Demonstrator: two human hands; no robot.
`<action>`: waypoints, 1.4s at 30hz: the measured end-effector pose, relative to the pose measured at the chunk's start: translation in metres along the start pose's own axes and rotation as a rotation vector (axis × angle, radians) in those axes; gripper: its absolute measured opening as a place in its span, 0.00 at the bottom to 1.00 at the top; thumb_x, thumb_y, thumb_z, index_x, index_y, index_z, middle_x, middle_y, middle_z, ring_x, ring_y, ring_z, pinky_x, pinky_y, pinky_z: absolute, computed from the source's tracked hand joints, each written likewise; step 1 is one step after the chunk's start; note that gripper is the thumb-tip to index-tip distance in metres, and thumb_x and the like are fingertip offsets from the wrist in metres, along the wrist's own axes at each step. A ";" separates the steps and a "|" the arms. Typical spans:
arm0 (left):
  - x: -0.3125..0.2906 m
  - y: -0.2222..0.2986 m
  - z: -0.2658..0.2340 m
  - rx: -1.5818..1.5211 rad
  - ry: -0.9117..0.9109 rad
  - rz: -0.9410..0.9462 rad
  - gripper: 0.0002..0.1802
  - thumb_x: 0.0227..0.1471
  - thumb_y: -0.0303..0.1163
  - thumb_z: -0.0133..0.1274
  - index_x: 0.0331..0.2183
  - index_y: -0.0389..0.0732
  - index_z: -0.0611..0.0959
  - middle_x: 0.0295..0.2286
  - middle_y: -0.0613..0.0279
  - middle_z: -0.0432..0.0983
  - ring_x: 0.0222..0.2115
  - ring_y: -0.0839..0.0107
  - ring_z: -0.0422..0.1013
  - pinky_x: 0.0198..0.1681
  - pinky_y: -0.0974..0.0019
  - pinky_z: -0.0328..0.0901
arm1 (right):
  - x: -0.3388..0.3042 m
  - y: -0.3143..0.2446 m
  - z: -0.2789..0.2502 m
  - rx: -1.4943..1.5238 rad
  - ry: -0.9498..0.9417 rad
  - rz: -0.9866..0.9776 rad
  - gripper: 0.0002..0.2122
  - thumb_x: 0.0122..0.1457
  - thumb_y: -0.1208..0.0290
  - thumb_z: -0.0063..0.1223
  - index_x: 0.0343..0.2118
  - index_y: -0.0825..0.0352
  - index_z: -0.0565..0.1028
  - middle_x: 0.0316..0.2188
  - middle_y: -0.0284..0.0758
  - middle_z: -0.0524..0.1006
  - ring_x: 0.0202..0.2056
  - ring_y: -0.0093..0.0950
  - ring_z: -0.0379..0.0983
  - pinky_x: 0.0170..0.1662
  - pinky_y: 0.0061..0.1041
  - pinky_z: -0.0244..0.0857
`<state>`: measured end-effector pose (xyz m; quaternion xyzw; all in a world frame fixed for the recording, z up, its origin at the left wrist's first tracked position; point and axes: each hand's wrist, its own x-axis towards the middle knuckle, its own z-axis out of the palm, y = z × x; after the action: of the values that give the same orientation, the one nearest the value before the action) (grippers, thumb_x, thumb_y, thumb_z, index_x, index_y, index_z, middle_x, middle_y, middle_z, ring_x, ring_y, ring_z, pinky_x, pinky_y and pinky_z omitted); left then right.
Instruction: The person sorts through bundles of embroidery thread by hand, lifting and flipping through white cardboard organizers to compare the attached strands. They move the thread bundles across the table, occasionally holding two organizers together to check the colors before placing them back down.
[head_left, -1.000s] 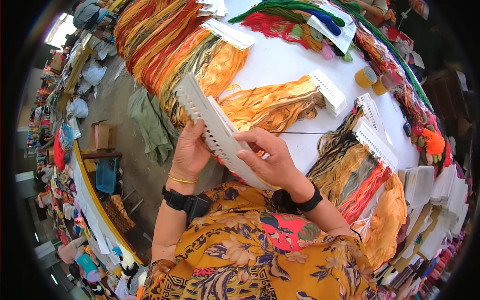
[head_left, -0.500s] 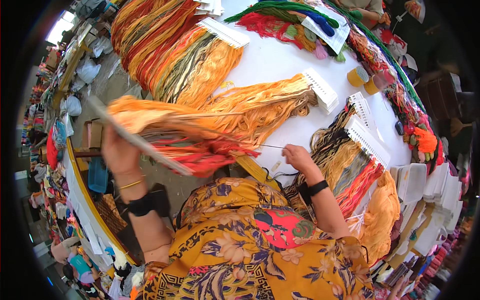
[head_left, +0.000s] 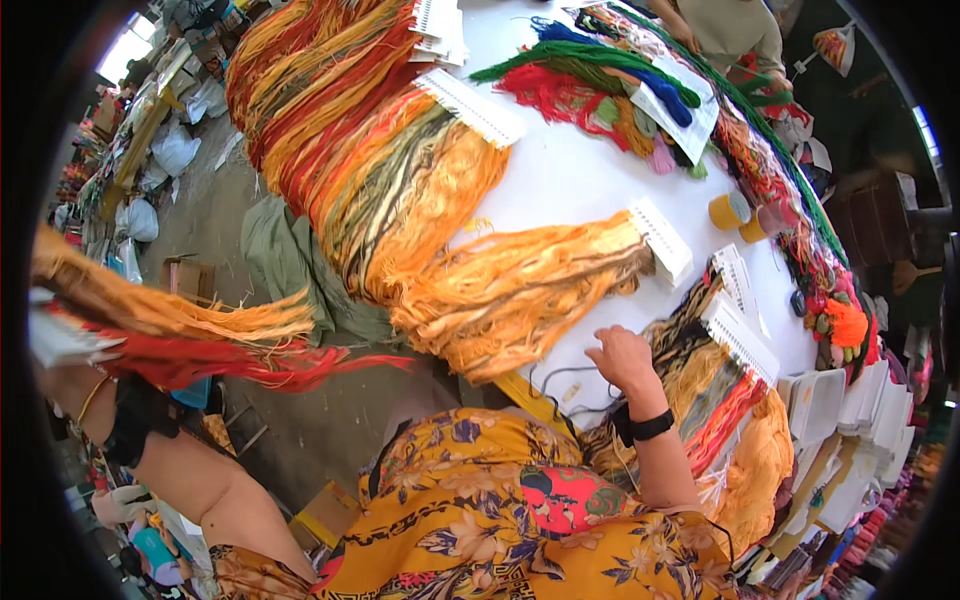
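Note:
My left hand [head_left: 62, 385], mostly hidden behind a white card [head_left: 70, 335], holds it far out at the left, over the floor. Long orange threads [head_left: 190, 295] and red threads [head_left: 250, 355] trail from this card to the right, smeared by motion. Over the table's near edge is my right hand [head_left: 622, 358], fingers apart and no thread visible in them. Just beyond it, a hank of orange threads [head_left: 520, 290] hangs from a white punched card [head_left: 660, 240]. Beside my right wrist lie more carded threads [head_left: 715, 370] in black, tan, grey and red.
A thick row of red, orange and green threads [head_left: 330, 120] covers the table's far left. Green, blue and red skeins [head_left: 590, 85] lie farther back near two thread spools [head_left: 728, 210]. Another person [head_left: 735, 40] is across the table. White card stacks [head_left: 865, 385] stand at the right.
My left hand has swung left with the card and its threads, away from the table. My right hand has let go of the thin strand it was pulling.

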<state>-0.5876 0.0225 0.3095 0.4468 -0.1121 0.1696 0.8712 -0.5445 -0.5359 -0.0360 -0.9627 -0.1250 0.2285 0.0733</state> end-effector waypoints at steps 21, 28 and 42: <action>0.058 -0.366 -0.154 -0.428 0.615 -0.510 0.18 0.58 0.34 0.44 0.49 0.39 0.71 0.44 0.60 0.72 0.44 0.64 0.69 0.51 0.59 0.62 | 0.388 -0.129 -0.077 0.164 0.448 0.124 0.39 0.40 0.54 0.65 0.54 0.67 0.62 0.57 0.47 0.59 0.58 0.42 0.53 0.56 0.42 0.52; 0.050 -0.404 -0.159 -0.485 0.679 -0.575 0.20 0.57 0.33 0.46 0.51 0.40 0.69 0.46 0.64 0.71 0.47 0.67 0.67 0.53 0.59 0.59 | 0.349 -0.147 -0.078 0.259 0.680 -0.083 0.16 0.50 0.67 0.57 0.42 0.63 0.70 0.37 0.38 0.75 0.37 0.37 0.72 0.37 0.32 0.66; 0.081 -0.415 -0.151 -0.407 0.531 -0.521 0.21 0.55 0.31 0.50 0.51 0.47 0.70 0.44 0.71 0.70 0.46 0.72 0.65 0.53 0.59 0.57 | 0.247 -0.197 -0.091 0.855 0.389 -0.363 0.04 0.56 0.72 0.51 0.29 0.66 0.74 0.22 0.38 0.72 0.23 0.36 0.70 0.25 0.27 0.63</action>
<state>-0.3422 -0.0636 -0.0563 0.2196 0.2019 0.0275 0.9541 -0.3302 -0.2872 -0.0201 -0.8341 -0.1698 0.0589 0.5216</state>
